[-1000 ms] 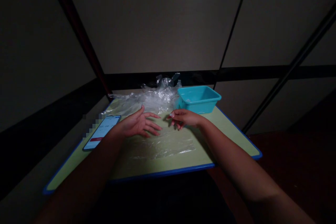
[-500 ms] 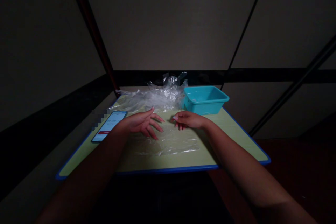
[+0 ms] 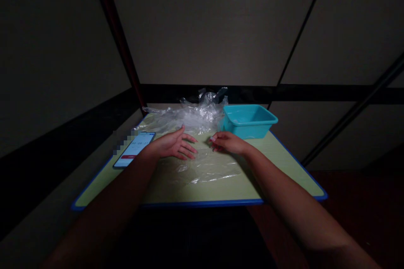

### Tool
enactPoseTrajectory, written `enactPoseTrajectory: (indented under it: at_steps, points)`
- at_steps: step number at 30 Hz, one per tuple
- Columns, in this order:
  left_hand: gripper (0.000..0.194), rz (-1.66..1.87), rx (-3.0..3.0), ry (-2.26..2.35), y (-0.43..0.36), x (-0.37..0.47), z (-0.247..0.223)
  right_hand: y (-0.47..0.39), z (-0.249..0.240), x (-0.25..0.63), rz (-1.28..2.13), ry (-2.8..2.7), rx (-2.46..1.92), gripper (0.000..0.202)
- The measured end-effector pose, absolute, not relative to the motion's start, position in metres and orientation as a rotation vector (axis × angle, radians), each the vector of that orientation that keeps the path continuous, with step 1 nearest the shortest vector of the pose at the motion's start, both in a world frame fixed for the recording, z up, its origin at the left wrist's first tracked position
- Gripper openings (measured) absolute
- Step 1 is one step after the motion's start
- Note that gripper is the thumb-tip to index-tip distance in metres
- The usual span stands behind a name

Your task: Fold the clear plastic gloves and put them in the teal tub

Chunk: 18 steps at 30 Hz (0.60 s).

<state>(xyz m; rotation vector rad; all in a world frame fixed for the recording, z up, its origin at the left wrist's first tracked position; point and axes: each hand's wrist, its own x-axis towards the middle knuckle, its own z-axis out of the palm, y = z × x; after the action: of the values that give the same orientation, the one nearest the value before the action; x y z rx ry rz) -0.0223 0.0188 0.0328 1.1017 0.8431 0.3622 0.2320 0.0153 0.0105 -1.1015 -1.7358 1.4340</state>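
Note:
A clear plastic bag [image 3: 202, 172] lies spread flat on the table below my two hands. Over its far left part my left hand [image 3: 178, 145] is open, fingers stretched toward the right and thumb raised, holding nothing. My right hand [image 3: 229, 142] is closed, thumb and fingertips pressed together at the bag's far right side. Whether a bit of the thin film is between those fingertips is too small to tell. Behind the hands, a crumpled heap of clear plastic bags [image 3: 195, 117] covers the table's far side.
A turquoise plastic basin [image 3: 251, 129] stands at the far right, beside the heap. On the left lies a phone [image 3: 134, 149] with a lit screen, partly behind my left forearm. The pale yellow table [image 3: 284, 172] has a blue edge. Wall panels rise behind it.
My left hand's fingers have drawn closer together and tilted up a little. The right hand stays nearly in place, fingers still curled. The view has shifted slightly.

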Motion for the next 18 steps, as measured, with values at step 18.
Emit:
enactPoseTrajectory:
  at_steps: [18]
  points:
    - [0.064, 0.618, 1.002, 0.867, 0.022, -0.019, 0.031, -0.007, 0.024, 0.225, 1.443, -1.848, -1.083, 0.027]
